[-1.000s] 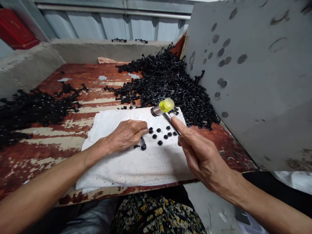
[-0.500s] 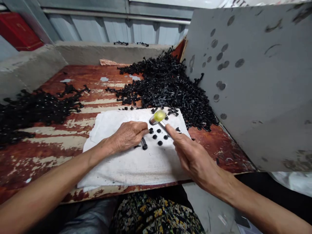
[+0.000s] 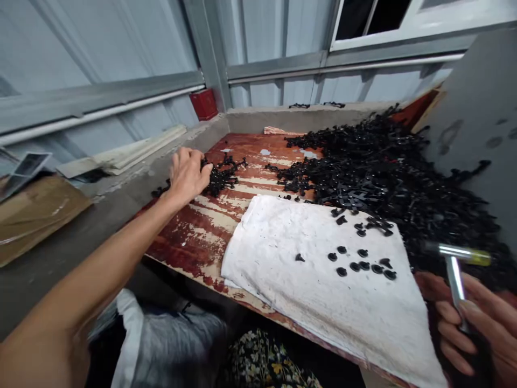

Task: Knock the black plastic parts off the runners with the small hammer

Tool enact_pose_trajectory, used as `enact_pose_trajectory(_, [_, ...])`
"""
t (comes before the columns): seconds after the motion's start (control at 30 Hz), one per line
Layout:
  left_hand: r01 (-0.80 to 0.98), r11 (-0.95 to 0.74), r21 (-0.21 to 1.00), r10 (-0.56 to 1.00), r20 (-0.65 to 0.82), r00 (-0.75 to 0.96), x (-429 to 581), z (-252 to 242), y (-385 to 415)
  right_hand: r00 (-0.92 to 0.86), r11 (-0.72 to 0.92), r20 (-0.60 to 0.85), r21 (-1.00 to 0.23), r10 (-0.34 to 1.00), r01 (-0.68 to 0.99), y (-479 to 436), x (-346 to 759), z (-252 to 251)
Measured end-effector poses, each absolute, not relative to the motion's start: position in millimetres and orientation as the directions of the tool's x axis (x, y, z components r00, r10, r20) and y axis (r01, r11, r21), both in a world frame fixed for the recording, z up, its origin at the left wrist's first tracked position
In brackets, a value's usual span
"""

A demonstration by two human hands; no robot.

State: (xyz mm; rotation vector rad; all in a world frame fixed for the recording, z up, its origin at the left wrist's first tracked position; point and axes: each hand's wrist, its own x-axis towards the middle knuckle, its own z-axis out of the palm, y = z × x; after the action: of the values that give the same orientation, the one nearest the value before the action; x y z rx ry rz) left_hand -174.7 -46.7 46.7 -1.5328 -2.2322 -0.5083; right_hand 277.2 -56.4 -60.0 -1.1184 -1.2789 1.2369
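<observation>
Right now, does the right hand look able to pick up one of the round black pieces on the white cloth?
Probably not easily: nothing seems to block the way to the round black pieces, but the right hand's fingers hold the hammer.

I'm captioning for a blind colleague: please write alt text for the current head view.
A person's right hand holds a hammer while the left hand is at a pile of small black parts on a worn red table. Between the hands, scattered black pieces lie on a white cloth beside a larger heap.
</observation>
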Motion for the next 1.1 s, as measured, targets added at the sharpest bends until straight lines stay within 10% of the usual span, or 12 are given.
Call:
enact_pose_trajectory(0.13, [0.982, -0.143, 0.124, 0.951, 0.291, 0.102, -113, 11, -76, 0.056, -0.279, -0.294, -0.942, 0.954, -0.185, -60, 276, -58])
enact_pose_trajectory(0.3, [0.826, -0.546, 0.140, 0.838, 0.096, 0.538, -36, -26, -94, 0.115, -0.292, -0.322, -0.930, 0.940, -0.222, -63, 273, -55])
enact_pose_trajectory(0.47, [0.849, -0.525, 0.068, 0.849, -0.026, 0.527, -20, -29, -68, 0.093, -0.298, -0.333, -0.915, 0.938, -0.271, -62, 276, -55])
enact_pose_trajectory(0.67, [0.784, -0.428, 0.449, 0.851, -0.090, 0.517, -13, -15, -31, 0.064, -0.291, -0.320, -0.916, 0.945, -0.276, -62, 279, -56])
enact_pose_trajectory(0.87, [0.800, -0.541, 0.261, 0.826, -0.018, 0.564, -19, -21, -15, 0.058, -0.307, -0.340, -0.899, 0.939, -0.311, -63, 281, -57])
enact_pose_trajectory(1.1, [0.815, -0.487, 0.314, 0.870, 0.088, 0.486, -20, -16, 18, 0.055, -0.345, -0.390, -0.865, 0.919, -0.364, -60, 281, -55])
